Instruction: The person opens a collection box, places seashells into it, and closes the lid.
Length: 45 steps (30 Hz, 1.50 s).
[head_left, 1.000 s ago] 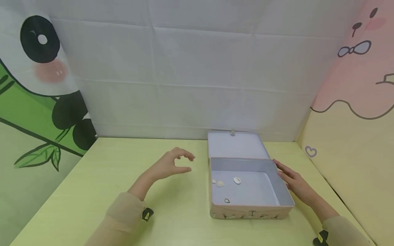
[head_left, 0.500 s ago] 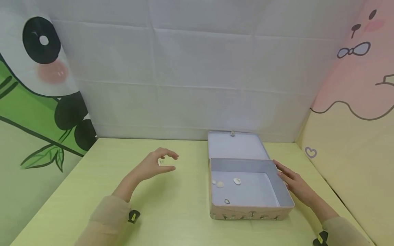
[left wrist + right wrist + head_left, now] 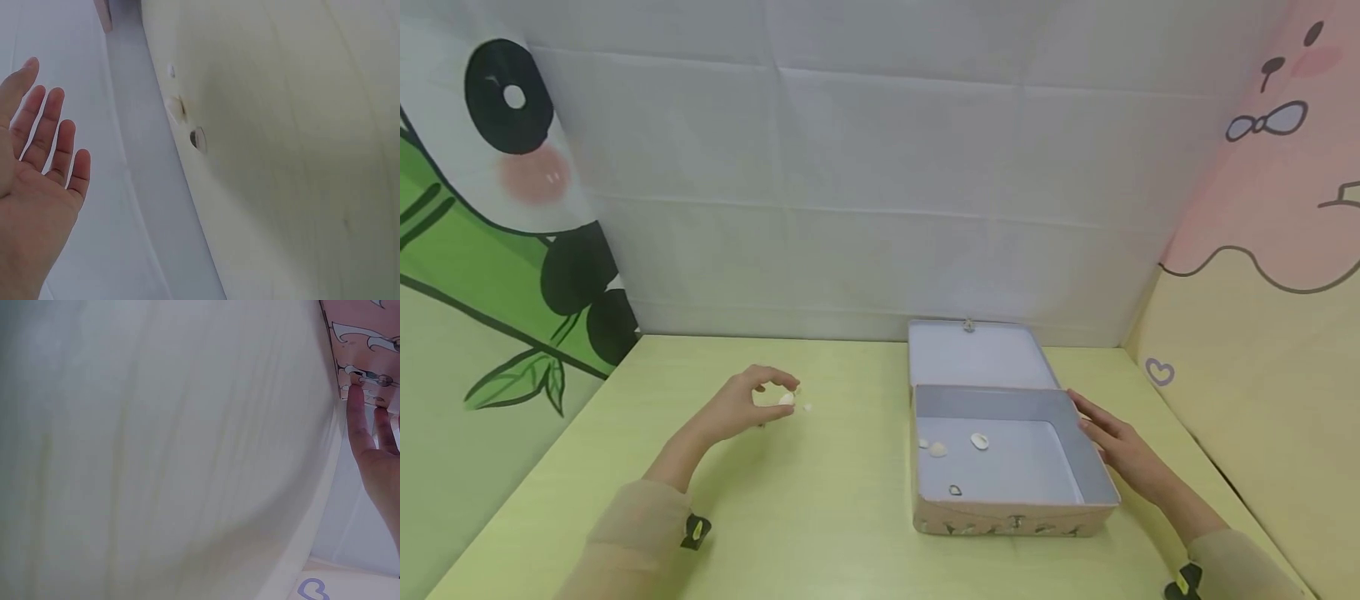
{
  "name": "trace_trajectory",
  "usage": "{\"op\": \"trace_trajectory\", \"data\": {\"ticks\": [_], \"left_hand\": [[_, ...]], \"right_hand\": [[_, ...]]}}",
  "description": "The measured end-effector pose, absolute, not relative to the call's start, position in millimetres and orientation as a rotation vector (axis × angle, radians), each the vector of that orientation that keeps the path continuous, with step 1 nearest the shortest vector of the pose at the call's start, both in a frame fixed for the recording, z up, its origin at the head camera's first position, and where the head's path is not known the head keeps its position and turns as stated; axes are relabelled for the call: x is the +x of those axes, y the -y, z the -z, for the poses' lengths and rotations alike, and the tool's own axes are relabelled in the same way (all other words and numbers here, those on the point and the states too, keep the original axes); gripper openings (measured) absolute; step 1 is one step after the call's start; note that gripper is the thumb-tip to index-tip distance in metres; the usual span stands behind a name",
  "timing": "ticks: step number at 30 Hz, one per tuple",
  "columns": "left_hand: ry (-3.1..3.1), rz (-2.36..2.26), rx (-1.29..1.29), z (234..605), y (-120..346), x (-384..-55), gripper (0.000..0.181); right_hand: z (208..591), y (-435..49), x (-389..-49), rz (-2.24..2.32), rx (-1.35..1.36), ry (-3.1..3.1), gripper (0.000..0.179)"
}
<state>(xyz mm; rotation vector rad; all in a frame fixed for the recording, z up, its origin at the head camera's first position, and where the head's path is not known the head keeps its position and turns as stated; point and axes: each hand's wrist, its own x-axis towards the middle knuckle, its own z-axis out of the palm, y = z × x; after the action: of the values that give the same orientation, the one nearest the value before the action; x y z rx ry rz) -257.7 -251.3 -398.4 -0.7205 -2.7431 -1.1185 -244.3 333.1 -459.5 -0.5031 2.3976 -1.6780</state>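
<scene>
My left hand (image 3: 730,410) hovers above the left half of the table, thumb and fingers curved apart with nothing held. Beyond it, a white shell (image 3: 786,399) shows through the gap between thumb and fingers, with a tiny white piece (image 3: 807,407) beside it. In the left wrist view a pale shell (image 3: 177,109) and a dark-ended shell (image 3: 198,139) lie on the table, apart from the hand. My right hand (image 3: 1127,454) rests its fingers against the right wall of a pink box (image 3: 970,518), whose lid (image 3: 977,354) is folded back.
Inside the box lie an oval white shell (image 3: 980,441), a round pale shell (image 3: 937,450), a smaller white piece (image 3: 922,443) and a small dark-rimmed loop (image 3: 955,490). A white sheet (image 3: 880,183) hangs behind the yellow table (image 3: 842,533); painted panels flank it.
My left hand has moved left, away from the box, and the small shells behind it have come into view. The right hand stays on the box's side.
</scene>
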Motion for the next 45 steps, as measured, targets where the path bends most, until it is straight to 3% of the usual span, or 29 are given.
{"op": "trace_trajectory", "data": {"ticks": [25,45], "left_hand": [[2.986,0.839,-0.605,432,303,-277,0.03],[3.065,0.783,-0.659,446,301,-293,0.006]], "right_hand": [[457,-330,-242,1.719,-0.505,-2.361,0.051],[459,-329,-245,1.676,-0.515,-2.398,0.052]]}}
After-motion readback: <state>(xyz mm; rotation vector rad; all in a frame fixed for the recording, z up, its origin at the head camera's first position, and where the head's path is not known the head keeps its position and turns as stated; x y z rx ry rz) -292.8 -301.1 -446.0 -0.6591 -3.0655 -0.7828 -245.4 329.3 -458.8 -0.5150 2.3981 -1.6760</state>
